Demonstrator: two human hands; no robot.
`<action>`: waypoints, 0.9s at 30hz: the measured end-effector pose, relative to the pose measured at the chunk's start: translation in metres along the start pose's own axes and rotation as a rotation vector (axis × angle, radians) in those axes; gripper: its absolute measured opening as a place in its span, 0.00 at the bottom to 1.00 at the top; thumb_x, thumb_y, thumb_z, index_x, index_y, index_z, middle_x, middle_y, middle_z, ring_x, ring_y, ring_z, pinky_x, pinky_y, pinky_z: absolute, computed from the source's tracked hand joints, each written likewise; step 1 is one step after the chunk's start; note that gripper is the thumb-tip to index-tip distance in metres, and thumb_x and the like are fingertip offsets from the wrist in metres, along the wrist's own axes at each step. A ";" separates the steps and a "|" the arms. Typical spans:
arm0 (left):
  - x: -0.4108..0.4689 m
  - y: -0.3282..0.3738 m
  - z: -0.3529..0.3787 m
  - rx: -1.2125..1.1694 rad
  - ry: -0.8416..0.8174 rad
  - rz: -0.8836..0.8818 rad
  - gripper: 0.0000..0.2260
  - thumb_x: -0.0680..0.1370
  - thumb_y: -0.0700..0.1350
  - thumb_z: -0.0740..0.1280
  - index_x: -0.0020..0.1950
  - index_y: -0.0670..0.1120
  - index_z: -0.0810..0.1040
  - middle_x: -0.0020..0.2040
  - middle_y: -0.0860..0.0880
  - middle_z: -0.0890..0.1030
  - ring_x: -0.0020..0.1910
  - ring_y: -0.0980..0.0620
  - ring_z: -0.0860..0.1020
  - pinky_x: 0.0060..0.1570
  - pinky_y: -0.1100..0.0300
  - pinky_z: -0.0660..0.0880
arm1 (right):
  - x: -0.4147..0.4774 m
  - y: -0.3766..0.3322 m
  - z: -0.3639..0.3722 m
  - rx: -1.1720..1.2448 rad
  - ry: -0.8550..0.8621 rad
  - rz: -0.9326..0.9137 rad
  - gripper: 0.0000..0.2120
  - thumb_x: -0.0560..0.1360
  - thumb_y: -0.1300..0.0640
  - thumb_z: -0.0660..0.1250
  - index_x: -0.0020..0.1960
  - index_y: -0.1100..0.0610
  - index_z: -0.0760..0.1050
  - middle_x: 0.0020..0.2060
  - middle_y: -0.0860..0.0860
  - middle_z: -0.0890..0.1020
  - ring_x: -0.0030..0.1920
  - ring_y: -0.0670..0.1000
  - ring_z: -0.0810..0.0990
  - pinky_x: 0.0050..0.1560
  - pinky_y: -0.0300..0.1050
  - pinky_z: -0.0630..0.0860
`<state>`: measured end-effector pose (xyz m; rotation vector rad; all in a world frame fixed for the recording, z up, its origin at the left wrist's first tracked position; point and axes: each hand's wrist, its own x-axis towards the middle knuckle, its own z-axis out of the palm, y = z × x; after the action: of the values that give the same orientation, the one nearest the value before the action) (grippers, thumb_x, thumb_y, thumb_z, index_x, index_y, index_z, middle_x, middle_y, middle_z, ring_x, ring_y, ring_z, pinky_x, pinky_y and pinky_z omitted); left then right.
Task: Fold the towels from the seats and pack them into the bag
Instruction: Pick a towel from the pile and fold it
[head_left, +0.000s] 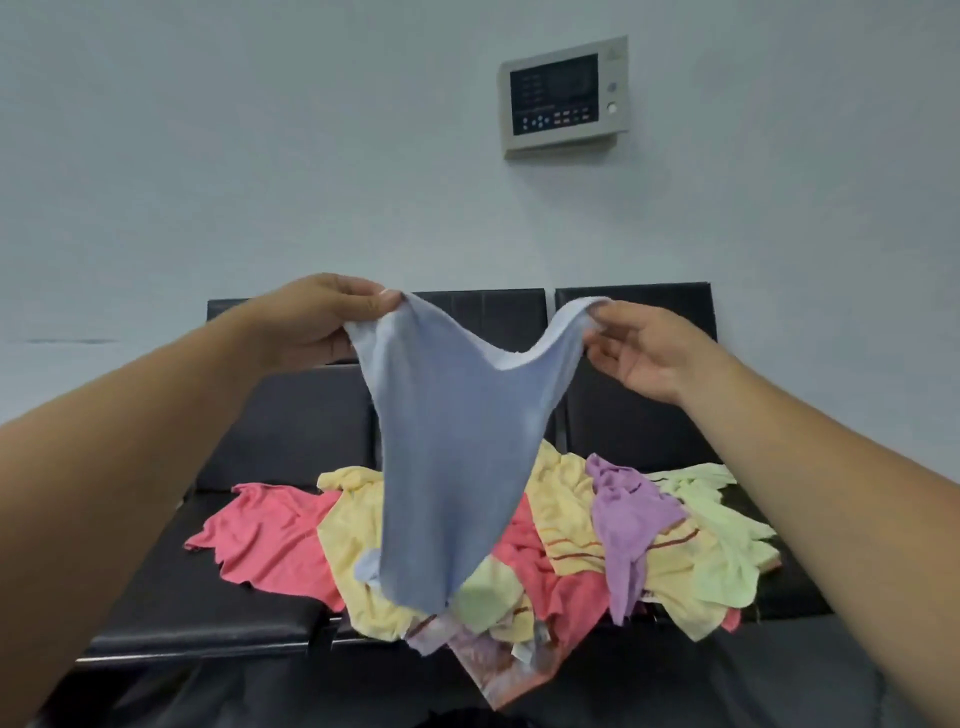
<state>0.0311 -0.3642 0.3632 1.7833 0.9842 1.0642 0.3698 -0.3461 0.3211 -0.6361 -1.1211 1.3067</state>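
Left hand (317, 322) pinches one top corner of the blue towel (452, 467), and right hand (644, 353) pinches the other between thumb and forefinger with its remaining fingers loose. The towel hangs in the air in front of the black seats (280, 415), its lower tip down at the towel pile (561, 551).

Risks as I read them:
- Both pinches are shallow, right at the corners. If either slips, the towel drops onto the heap.
- The top edge sags between the hands, so folding now would likely come out crooked.
- The tip may snag the pile. The patterned cloth (493, 670) already hangs over the seat's front edge and could get pulled off.

Containers: I see no bag in view, so I can't tell what is packed. The pink towel (270, 540), purple towel (628, 519) and green towel (727, 525) lie loose and unfolded on the seats.
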 end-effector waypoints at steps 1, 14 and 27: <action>-0.002 0.010 0.001 -0.080 -0.053 0.024 0.17 0.72 0.50 0.72 0.52 0.39 0.83 0.46 0.43 0.84 0.44 0.48 0.84 0.44 0.58 0.82 | -0.005 -0.012 0.003 0.075 -0.111 0.004 0.03 0.78 0.61 0.68 0.49 0.59 0.80 0.38 0.51 0.83 0.35 0.46 0.80 0.37 0.37 0.80; -0.004 -0.029 0.004 0.257 0.146 -0.219 0.08 0.81 0.42 0.68 0.50 0.39 0.84 0.43 0.45 0.84 0.38 0.54 0.82 0.39 0.61 0.80 | 0.009 -0.005 -0.025 -0.476 0.570 -0.026 0.11 0.75 0.64 0.74 0.57 0.63 0.79 0.49 0.57 0.82 0.41 0.50 0.80 0.38 0.41 0.80; 0.005 -0.026 0.040 -0.207 -0.031 -0.151 0.11 0.82 0.30 0.59 0.59 0.34 0.78 0.54 0.38 0.85 0.53 0.46 0.85 0.50 0.59 0.82 | 0.000 0.024 0.019 -0.611 0.200 -0.043 0.09 0.76 0.65 0.73 0.55 0.64 0.78 0.46 0.62 0.84 0.36 0.52 0.85 0.40 0.44 0.84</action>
<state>0.0640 -0.3603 0.3284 1.5291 0.9384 1.0018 0.3427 -0.3454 0.3068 -1.1557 -1.3615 0.8284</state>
